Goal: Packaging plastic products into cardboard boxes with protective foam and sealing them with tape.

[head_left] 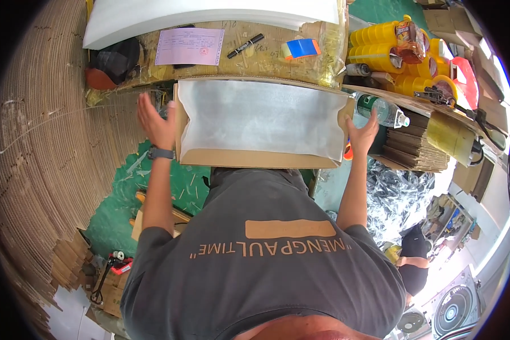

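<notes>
An open, shallow cardboard box (pixel 255 159) lies in front of my body, lined with a thin white foam sheet (pixel 260 116). Beside its left end, my left hand (pixel 156 123) is raised with the fingers stretched and the thumb apart, holding nothing. My right hand (pixel 362 135) is at the right end, its thumb by the box wall and its fingers extended. Whether that thumb touches the cardboard is hard to tell. Behind the right fingers lies a clear plastic bottle (pixel 388 112) with a green label.
Beyond the box, a worktop (pixel 255 67) carries a pink paper slip (pixel 189 47), a black marker (pixel 246 46) and a blue-and-orange piece (pixel 302 49). Flat cardboard stacks (pixel 45 113) rise at left. Yellow tape rolls (pixel 374 45) sit at right; another person (pixel 415 260) is farther back.
</notes>
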`<state>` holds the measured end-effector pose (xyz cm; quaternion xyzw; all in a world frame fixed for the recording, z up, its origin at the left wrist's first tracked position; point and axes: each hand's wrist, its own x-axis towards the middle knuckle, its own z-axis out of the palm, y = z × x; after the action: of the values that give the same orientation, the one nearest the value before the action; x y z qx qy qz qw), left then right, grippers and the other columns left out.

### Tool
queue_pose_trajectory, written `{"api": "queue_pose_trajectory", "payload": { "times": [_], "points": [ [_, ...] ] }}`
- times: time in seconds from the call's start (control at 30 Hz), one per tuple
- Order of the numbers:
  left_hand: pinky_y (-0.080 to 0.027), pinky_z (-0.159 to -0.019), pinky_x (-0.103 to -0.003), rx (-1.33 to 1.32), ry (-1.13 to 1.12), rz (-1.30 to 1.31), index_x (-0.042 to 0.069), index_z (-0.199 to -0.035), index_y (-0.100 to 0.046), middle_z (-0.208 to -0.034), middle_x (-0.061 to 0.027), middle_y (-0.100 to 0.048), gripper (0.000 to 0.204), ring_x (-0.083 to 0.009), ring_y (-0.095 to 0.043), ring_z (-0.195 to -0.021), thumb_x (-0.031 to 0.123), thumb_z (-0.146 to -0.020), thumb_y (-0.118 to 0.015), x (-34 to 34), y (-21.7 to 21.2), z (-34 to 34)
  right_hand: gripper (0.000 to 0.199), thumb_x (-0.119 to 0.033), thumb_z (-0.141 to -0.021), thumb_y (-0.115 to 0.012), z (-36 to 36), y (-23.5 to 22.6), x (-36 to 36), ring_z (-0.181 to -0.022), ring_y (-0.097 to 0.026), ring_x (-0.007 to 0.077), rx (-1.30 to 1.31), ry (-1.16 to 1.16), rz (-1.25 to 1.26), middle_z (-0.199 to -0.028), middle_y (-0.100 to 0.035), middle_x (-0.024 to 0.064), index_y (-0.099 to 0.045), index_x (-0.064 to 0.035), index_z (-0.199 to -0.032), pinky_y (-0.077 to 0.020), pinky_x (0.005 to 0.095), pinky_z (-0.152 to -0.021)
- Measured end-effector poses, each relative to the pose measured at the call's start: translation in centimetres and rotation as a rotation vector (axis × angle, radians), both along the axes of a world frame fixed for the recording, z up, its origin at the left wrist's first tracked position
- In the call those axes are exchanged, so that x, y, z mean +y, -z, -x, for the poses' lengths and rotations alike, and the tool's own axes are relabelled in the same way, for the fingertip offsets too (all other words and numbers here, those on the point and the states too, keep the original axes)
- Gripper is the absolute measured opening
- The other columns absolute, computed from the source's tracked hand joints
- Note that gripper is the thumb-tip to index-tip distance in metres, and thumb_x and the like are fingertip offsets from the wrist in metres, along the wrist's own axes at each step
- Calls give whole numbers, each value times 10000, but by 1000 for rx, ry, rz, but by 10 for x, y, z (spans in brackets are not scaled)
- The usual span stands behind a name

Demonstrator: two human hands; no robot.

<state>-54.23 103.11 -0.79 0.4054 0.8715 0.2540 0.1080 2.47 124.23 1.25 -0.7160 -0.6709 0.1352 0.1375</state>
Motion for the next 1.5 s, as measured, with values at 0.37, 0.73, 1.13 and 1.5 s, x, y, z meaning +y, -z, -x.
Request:
{"api": "queue_pose_trajectory", "payload": {
  "times": [0.37,0.73,1.13,1.5],
  "points": [
    [2,-1309,-661,112,287,462,9,-1715,-195,-1794,-276,-64,1150,-443,32,-1667,777,-946,-572,35,127,-144,1310,-899,-868,-568,125,141,-67,-1607,33,611,-329,-234,395,-1750,31,384,-80,-43,-1731,-64,712,-1278],
    [-387,-1234,-559,-349,928,583,37,-1721,-165,-1646,-311,-432,1378,-480,-447,-1505,697,-741,-874,-34,20,-46,1260,-698,-726,-882,38,29,-63,-1357,-618,433,-93,-862,805,-1461,-637,264,-359,-25,-1654,-494,473,-1157],
    [-95,-1330,-620,77,177,246,15,-1696,-245,-1797,-233,-134,1419,-369,-81,-1678,749,-660,-877,-24,112,-88,613,-364,-770,-911,208,15,45,-1204,-631,331,-346,-887,-27,-1198,-711,120,-685,-134,-1291,-464,505,-1067],
    [-155,-1337,-565,98,420,151,-41,-1610,-384,-1746,-279,-242,992,-442,-146,-1650,388,-855,-865,-15,79,-103,993,-751,-968,-557,119,102,-87,-1662,-168,360,-319,-910,124,-1788,-226,160,-334,-117,-1698,-126,574,-1339]
  ]
}}
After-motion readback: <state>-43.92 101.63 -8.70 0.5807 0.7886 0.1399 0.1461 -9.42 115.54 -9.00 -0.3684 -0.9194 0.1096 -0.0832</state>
